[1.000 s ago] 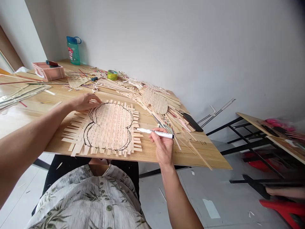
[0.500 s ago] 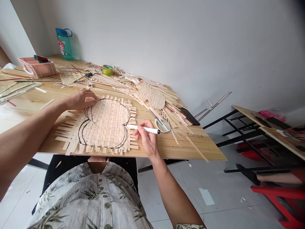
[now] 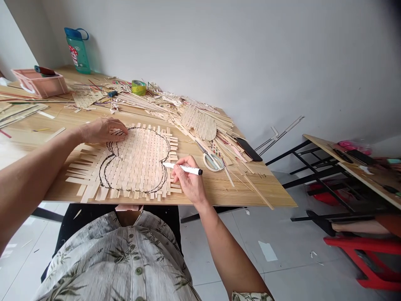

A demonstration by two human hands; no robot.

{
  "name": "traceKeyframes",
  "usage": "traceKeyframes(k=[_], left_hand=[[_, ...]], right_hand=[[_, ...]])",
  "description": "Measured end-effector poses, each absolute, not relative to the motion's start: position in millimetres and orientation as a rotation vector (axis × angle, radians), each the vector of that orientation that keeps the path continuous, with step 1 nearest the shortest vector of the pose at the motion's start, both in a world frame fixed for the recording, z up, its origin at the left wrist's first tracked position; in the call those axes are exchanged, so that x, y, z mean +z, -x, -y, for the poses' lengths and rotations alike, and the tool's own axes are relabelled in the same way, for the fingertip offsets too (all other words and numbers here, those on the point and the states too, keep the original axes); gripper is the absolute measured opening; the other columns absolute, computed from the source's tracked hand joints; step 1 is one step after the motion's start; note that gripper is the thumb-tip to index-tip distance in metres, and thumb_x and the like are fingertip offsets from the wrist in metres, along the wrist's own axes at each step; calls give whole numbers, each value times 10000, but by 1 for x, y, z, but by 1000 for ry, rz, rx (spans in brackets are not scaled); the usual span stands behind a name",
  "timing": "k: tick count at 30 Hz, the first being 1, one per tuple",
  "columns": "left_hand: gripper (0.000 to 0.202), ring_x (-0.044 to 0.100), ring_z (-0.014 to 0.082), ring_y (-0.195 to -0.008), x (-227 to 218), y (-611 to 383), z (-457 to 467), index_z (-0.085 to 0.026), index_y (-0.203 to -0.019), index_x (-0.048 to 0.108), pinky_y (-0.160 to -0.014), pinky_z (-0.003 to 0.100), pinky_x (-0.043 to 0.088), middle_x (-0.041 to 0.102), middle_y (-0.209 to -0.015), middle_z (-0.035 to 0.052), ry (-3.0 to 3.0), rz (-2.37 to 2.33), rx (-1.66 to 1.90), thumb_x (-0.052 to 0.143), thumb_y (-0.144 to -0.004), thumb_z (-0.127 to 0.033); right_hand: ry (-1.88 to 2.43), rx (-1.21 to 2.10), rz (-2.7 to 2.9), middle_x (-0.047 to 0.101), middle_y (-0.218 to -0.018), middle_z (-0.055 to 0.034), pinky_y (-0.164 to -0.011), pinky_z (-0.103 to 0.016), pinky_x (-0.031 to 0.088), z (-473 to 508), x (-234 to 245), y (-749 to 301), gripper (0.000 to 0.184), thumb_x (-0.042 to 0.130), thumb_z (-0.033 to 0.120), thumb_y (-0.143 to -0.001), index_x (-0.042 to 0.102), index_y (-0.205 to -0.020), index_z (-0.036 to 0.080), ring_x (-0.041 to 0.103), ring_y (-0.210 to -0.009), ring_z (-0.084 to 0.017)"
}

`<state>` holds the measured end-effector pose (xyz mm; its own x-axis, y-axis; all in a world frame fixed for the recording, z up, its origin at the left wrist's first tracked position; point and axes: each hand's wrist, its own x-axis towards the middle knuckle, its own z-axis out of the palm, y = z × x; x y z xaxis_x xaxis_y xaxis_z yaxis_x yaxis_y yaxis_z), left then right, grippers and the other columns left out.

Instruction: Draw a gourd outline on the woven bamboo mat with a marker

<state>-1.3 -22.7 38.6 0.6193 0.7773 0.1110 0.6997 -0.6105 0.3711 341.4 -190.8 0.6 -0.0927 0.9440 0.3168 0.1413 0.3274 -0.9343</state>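
A woven mat of pale flat strips (image 3: 138, 159) lies near the front edge of the wooden table, its loose strip ends sticking out on all sides. Black marker lines on it form a rounded, lobed outline, doubled along the left. My left hand (image 3: 108, 129) rests on the mat's upper left corner, fingers stretched out and lying flat. In my right hand (image 3: 189, 179) is a white marker pen (image 3: 185, 168) with a black end. Its tip meets the mat at the notch on the outline's right side.
Scissors (image 3: 214, 162) lie right of the mat, beside a black phone-like slab (image 3: 249, 149). Behind are heaped strips (image 3: 156, 106), a rounded woven piece (image 3: 199, 122) and a tape roll (image 3: 138, 87). A pink basket (image 3: 42, 83) and a blue-green bottle (image 3: 78, 52) stand back left.
The view has shifted slightly. My left hand has slid a little inward over the mat's upper left corner. The marker stays at the right notch, its back end swung somewhat toward me.
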Motion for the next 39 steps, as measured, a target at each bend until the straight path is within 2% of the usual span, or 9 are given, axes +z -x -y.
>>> traceKeyframes(k=[4,8,21,24,28,34,39], left_hand=[[718,628,247,-1118,40,2,23,-269,-1142,738,-1032,364,465,708,-1259,66,-2536,-1194,371,469,-837,-860],[717,628,253,-1137,40,5,21,-275,-1161,734,-1039,372,467,697,-1282,64,-2525,-1192,360,491,-824,-860],[511,641,237,-1132,41,3,29,-242,-1177,724,-1023,360,470,694,-1283,84,-2570,-1134,341,531,-930,-644],[479,629,240,-1157,40,3,30,-207,-1182,711,-1071,407,462,683,-1289,104,-2591,-1124,348,552,-960,-600],[467,629,248,-1149,38,2,29,-173,-1188,695,-1064,464,480,676,-1279,123,-2605,-1107,347,569,-989,-576],[446,632,207,-1128,38,5,25,-211,-1196,719,-1027,340,462,685,-1289,95,-2621,-1103,341,548,-973,-558],[484,642,213,-1105,36,8,20,-233,-1194,723,-988,327,469,694,-1274,86,-2631,-1106,363,537,-945,-603]], right_hand=[[1054,915,1547,628,-714,49,-551,-258,521,190,0,-342,298,617,531,-970,503,-948,257,602,-545,-118],[1056,916,1562,634,-730,44,-552,-260,525,190,0,-342,289,614,523,-973,501,-950,258,599,-549,-119],[1073,894,1574,636,-731,39,-552,-254,521,190,-4,-342,252,619,481,-986,511,-957,254,583,-569,-126],[1076,897,1578,653,-743,30,-547,-255,514,190,-6,-343,251,622,476,-992,522,-965,248,592,-560,-125],[1059,911,1567,668,-752,23,-550,-261,526,190,-4,-344,253,634,473,-987,529,-963,245,599,-559,-126],[1097,865,1533,654,-722,29,-557,-256,513,194,1,-342,194,624,408,-978,535,-940,240,595,-562,-125],[1053,899,1562,633,-723,37,-553,-254,507,192,0,-341,207,607,430,-980,520,-950,245,575,-562,-122]])
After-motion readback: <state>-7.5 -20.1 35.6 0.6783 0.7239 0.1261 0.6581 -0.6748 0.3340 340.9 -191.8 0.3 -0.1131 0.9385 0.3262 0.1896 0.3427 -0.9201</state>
